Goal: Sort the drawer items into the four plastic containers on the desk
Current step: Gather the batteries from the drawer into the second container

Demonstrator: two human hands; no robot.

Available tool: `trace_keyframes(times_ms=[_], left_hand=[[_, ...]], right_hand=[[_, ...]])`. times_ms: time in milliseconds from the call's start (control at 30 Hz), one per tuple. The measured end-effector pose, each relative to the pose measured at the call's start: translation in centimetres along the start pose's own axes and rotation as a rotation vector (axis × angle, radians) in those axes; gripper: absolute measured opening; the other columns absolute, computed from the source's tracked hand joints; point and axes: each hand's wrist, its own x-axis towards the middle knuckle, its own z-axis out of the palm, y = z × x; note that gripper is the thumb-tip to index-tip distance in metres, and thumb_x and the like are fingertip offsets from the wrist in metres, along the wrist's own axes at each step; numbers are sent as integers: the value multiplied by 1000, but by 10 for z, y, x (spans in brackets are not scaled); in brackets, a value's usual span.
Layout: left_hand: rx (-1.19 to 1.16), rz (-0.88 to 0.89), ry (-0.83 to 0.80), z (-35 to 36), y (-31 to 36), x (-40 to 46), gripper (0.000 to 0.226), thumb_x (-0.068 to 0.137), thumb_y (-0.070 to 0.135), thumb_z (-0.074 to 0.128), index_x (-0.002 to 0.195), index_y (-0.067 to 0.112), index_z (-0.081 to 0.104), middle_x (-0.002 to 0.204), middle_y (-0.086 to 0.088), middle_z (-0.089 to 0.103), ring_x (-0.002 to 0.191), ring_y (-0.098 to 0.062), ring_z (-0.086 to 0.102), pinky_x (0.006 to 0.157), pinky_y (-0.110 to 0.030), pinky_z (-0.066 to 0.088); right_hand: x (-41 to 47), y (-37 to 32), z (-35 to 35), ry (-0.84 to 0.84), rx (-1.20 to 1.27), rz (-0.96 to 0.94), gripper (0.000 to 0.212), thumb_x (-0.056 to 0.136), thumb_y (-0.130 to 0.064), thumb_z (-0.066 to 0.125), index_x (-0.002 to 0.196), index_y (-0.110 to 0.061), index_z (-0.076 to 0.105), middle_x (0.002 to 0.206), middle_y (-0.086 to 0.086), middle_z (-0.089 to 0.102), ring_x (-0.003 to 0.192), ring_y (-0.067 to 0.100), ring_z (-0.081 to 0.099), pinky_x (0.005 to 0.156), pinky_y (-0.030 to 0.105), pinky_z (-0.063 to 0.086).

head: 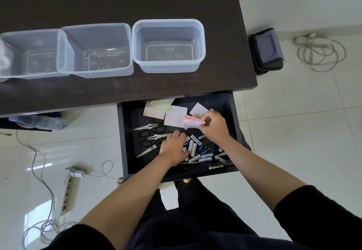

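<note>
An open dark drawer (125, 144) under the desk holds paper notes (175, 117), several scissors (150, 136), batteries (194, 147) and a small clip (215, 166). My right hand (212, 125) pinches a pink-and-white stack of notes (191, 122) lifted over the drawer's back half. My left hand (173, 147) lies palm down between the scissors and the batteries, fingers curled over some batteries; whether it grips any is hidden. Three clear plastic containers stand empty on the dark desk: left (31, 53), middle (96, 50), right (168, 45).
A crumpled clear bag (4, 53) shows at the far left desk edge. On the floor lie a power strip with cables (67, 193), a plastic bottle (41, 122), a black case (267, 51) and a coiled cord (319, 52).
</note>
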Motion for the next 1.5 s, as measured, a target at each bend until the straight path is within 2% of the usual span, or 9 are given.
trace_keyframes(times_ms=[167, 333, 467, 633, 800, 933, 1067, 1233, 1500], left_hand=[[3, -4, -12, 0, -2, 0, 58, 82, 42, 65, 131, 22, 41, 128, -4, 39, 123, -25, 39, 91, -41, 47], [-14, -3, -15, -1, -2, 0, 57, 83, 42, 64, 130, 21, 41, 128, -4, 39, 123, -25, 39, 92, -41, 47], [-22, -1, -23, -2, -3, 1, 57, 83, 42, 65, 131, 21, 42, 129, -3, 39, 124, -24, 39, 93, -41, 47], [-37, 1, -31, -2, -5, 3, 57, 81, 39, 66, 130, 21, 43, 129, -3, 40, 124, -24, 39, 93, -41, 47], [-79, -1, -34, -2, -9, 6, 54, 81, 38, 65, 129, 23, 45, 128, -2, 41, 123, -23, 39, 94, -40, 47], [-143, -4, -28, -1, -11, 6, 50, 80, 37, 66, 125, 23, 48, 123, -1, 44, 121, -23, 40, 94, -42, 47], [-164, -3, -18, 0, -12, 6, 47, 79, 36, 67, 121, 23, 50, 120, 0, 46, 118, -22, 41, 94, -42, 46], [-60, 31, -31, -1, -8, 7, 50, 77, 40, 68, 121, 28, 48, 122, 3, 45, 120, -21, 42, 98, -40, 39], [117, 84, -125, -3, 0, 12, 66, 76, 46, 69, 133, 28, 40, 130, 0, 42, 119, -29, 46, 100, -41, 39]], right_hand=[[-2, -15, -5, -56, 70, -83, 14, 85, -4, 61, 89, -7, 49, 70, -10, 48, 65, 3, 48, 55, 4, 38], [11, -17, -4, -48, 110, -35, 19, 84, -8, 59, 88, -14, 42, 83, 3, 54, 69, 17, 53, 53, 22, 38], [15, -17, -1, 46, 89, -81, 20, 80, -5, 56, 85, -15, 39, 73, -5, 44, 75, 23, 45, 55, 27, 34], [15, -10, 4, 110, -12, -102, 20, 81, -7, 60, 92, -13, 45, 82, -3, 46, 85, 23, 51, 68, 43, 52], [15, 8, 5, -62, -181, -116, 28, 72, -20, 78, 89, -20, 56, 104, 5, 64, 102, 23, 51, 83, 45, 51], [14, 9, 1, -155, -333, -214, 42, 69, -25, 81, 107, -17, 66, 115, -2, 66, 110, 24, 44, 97, 45, 41], [3, 12, -6, -78, -334, -346, 25, 71, -20, 78, 94, -11, 70, 120, 3, 61, 105, 29, 51, 88, 46, 47], [-25, 25, -15, -250, -463, -254, 24, 85, -30, 64, 107, -19, 62, 109, -2, 57, 102, 17, 56, 73, 31, 51], [-36, 29, -2, -474, -675, -304, 61, 86, -26, 63, 141, -23, 36, 139, -3, 39, 128, 20, 37, 85, 40, 53]])
